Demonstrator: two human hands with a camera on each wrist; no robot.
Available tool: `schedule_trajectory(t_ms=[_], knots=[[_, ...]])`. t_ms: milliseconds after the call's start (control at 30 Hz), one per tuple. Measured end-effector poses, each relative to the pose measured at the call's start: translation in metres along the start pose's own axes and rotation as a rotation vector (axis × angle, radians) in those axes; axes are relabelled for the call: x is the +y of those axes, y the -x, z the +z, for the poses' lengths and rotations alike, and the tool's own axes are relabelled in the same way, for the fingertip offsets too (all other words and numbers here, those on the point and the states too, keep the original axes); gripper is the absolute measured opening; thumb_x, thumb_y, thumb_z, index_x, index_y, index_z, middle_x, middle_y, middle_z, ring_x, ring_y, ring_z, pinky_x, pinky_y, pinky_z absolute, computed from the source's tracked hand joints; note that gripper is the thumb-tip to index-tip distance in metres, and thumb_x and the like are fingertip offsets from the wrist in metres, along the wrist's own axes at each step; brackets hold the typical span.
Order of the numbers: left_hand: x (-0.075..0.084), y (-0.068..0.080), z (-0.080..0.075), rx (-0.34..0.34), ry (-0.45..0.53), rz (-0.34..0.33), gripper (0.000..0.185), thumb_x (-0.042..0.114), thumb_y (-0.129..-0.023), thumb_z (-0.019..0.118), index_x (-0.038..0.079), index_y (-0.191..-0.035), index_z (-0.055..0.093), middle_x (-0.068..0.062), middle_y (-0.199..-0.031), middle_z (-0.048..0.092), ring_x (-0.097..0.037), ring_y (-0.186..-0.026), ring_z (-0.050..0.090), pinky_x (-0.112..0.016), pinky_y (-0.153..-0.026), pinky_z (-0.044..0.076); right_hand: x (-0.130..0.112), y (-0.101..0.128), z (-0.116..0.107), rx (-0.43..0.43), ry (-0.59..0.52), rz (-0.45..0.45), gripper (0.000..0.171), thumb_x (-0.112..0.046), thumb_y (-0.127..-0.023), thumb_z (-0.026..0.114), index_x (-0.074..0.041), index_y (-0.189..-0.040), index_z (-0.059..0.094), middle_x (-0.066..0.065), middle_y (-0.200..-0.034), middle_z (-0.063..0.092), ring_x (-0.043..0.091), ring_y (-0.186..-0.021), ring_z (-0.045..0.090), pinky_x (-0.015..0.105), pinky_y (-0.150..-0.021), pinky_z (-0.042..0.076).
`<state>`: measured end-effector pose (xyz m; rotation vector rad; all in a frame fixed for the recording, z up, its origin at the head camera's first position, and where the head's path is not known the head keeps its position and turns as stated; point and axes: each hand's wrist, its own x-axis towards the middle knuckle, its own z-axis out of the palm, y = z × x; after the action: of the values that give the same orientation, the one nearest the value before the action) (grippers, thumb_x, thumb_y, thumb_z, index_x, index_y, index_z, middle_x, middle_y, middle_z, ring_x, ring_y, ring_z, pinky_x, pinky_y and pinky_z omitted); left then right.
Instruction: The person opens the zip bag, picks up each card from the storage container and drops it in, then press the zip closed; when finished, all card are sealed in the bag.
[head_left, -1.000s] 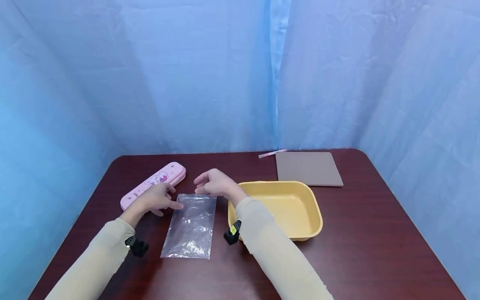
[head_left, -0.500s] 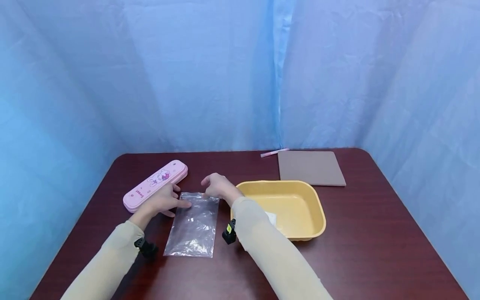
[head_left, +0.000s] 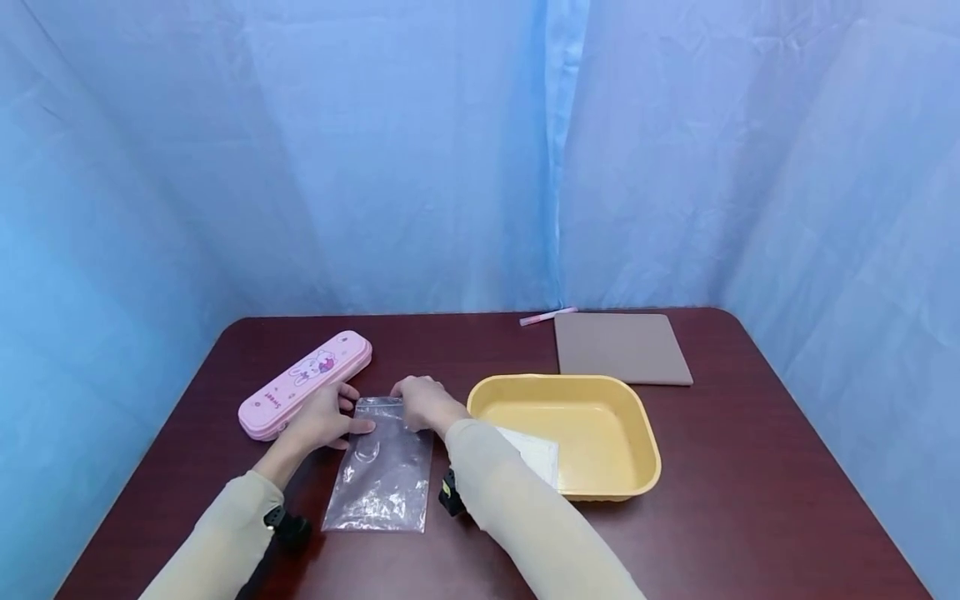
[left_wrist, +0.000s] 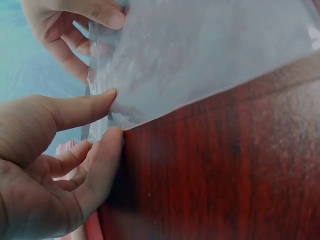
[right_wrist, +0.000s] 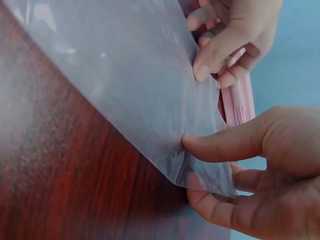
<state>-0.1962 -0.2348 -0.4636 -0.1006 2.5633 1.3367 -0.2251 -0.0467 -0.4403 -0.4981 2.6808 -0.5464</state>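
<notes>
Both hands have dropped onto the clear zip bag, left hand and right hand now pinching its top corners, far edge lifting off the table.

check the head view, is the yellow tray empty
No, a flat white packet lies inside the yellow tray at its near left corner, partly hidden behind the person's right sleeve.

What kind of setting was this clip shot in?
Probably a staged recording booth, not a lived-in room: blue fabric backdrop surrounds a dark wooden table holding few props, including a yellow tray and pink pencil case.
</notes>
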Motion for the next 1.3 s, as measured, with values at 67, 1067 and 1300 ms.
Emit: schedule_trajectory(t_ms=[67,1067,1300], knots=[[-0.001,0.001,0.0,0.007,-0.007,-0.005,0.058,0.004,-0.078,0.086,-0.012,-0.122,0.052,-0.029,-0.113,0.054,-0.028,-0.079,0.064,-0.039,-0.054,0.058,-0.004,0.003,0.002,-0.001,0.028,-0.013,0.047,0.001,-0.088,0.068,-0.021,-0.129,0.069,-0.001,-0.126,0.067,0.023,-0.118,0.059,0.033,-0.096,0.047],[0.007,0.0,-0.005,0.009,-0.063,0.121,0.051,0.005,-0.078,0.086,-0.009,-0.117,0.056,-0.017,-0.092,0.063,-0.018,-0.066,0.06,-0.037,-0.052,0.055,-0.008,0.014,-0.02,-0.044,-0.267,0.018,0.017,0.0,-0.089,0.071,-0.009,-0.103,0.072,0.004,-0.087,0.067,0.017,-0.057,0.066,0.027,-0.051,0.054],[0.033,0.006,-0.014,0.029,-0.05,0.221,0.041,0.011,-0.088,0.079,-0.007,-0.118,0.057,-0.016,-0.092,0.065,-0.019,-0.07,0.063,-0.036,-0.057,0.057,0.002,0.034,-0.039,-0.091,-0.603,-0.069,0.019,0.002,-0.092,0.069,0.002,-0.111,0.069,0.005,-0.083,0.068,0.019,-0.062,0.07,0.032,-0.052,0.057]])
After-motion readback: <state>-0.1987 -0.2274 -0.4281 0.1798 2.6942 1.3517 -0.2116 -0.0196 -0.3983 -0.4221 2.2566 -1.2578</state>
